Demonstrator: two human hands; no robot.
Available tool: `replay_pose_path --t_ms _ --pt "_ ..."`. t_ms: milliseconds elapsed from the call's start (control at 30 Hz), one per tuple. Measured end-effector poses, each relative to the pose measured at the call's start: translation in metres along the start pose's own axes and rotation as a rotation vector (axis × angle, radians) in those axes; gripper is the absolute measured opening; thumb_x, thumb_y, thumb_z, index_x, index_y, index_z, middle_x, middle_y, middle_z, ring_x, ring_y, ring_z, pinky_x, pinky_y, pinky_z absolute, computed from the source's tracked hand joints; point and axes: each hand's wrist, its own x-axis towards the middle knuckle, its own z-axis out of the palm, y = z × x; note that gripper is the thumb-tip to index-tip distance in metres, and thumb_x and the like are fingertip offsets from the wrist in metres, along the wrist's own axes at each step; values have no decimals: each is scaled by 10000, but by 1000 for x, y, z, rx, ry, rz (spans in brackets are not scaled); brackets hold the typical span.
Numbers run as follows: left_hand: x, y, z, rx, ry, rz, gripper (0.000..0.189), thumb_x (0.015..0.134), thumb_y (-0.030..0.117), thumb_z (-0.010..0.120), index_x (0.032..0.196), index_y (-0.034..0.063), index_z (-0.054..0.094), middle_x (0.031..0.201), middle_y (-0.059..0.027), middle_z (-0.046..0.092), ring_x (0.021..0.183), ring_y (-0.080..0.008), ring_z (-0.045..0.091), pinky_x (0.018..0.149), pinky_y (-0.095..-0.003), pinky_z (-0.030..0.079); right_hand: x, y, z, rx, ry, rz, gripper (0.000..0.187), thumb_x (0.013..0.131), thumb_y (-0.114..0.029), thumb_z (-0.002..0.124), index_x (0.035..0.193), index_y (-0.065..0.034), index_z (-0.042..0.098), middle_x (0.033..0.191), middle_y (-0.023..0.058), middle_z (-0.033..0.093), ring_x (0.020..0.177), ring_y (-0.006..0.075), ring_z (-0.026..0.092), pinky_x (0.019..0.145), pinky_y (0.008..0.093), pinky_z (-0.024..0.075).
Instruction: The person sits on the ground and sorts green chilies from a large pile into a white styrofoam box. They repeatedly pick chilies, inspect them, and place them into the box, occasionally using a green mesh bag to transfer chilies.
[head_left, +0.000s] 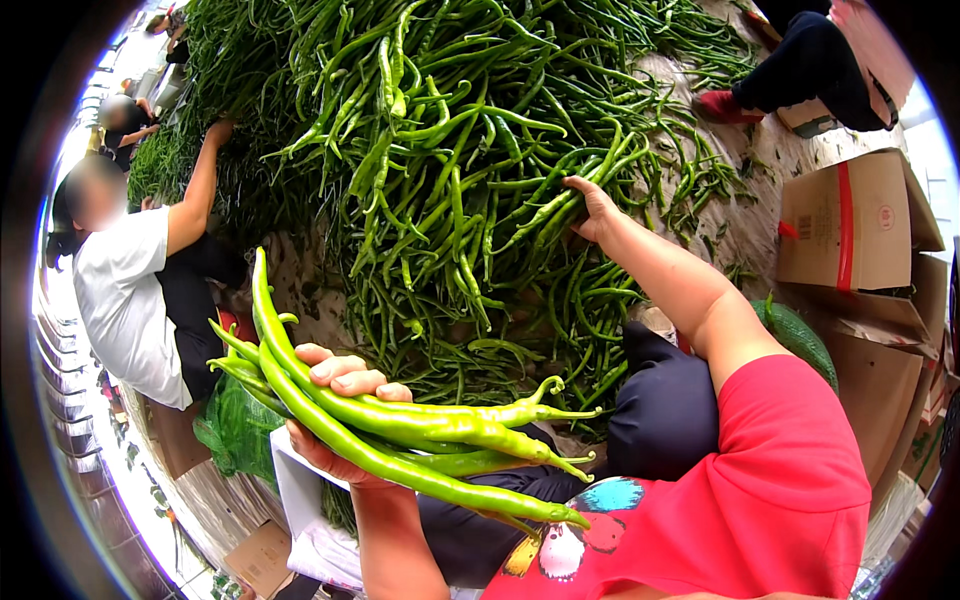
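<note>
A bundle of long green chili peppers (420, 431) lies across the lower middle, held in my left hand (341, 409), whose fingers wrap over it. Their stalks and tips stick out on both sides of the hand. My right hand (592, 210) reaches to the right side of a large heap of long green peppers (450, 172). Its index finger and thumb are at several peppers there. The palm faces the heap and partly hides the contact, so a firm grip cannot be made out.
Cardboard boxes (885, 217) and a green mesh sack (799, 337) stand at the right. A white container (300, 469) and another green mesh bag (240, 427) are at lower left. A person in a white shirt (124, 292) reaches into the heap; another person's red shoe (724, 107) is upper right.
</note>
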Motion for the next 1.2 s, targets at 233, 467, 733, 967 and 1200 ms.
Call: replay_pose_path --t_ms 233,467,733,967,1200 --pt "6 -7 2 -7 21 -28 599 815 256 702 1329 206 398 1143 30 522 1064 -149 541 980 -450 380 5 -16 11 56 -146 20 326 689 -236 786 946 -121 621 916 55 657 852 233 628 825 458 502" --pt "9 -10 3 -9 15 -26 607 812 284 704 1328 213 392 1141 32 521 1065 -142 532 982 -443 375 19 -7 37 139 -171 -162 275 724 -216 759 930 -101 617 909 68 648 876 227 605 846 410 491" --pt "16 -12 0 46 6 -39 618 812 288 702 1338 210 385 1137 33 509 1064 -140 533 977 -445 373 23 -10 67 308 -271 -167 218 771 -187 711 916 -72 596 847 69 644 819 237 613 825 426 496" --pt "5 -1 1 18 -39 61 649 802 274 718 1348 185 378 1113 35 513 1083 -152 525 1002 -458 365 -54 -7 9 220 -281 -118 154 809 -127 665 910 -43 586 825 86 621 806 222 614 788 388 517" --pt "4 17 27 291 -136 261 516 843 324 634 1289 151 440 1107 -10 524 1027 -182 524 942 -434 392 -174 -8 -17 -441 -441 -97 196 798 -184 668 914 -33 621 784 76 637 717 190 619 692 344 521"
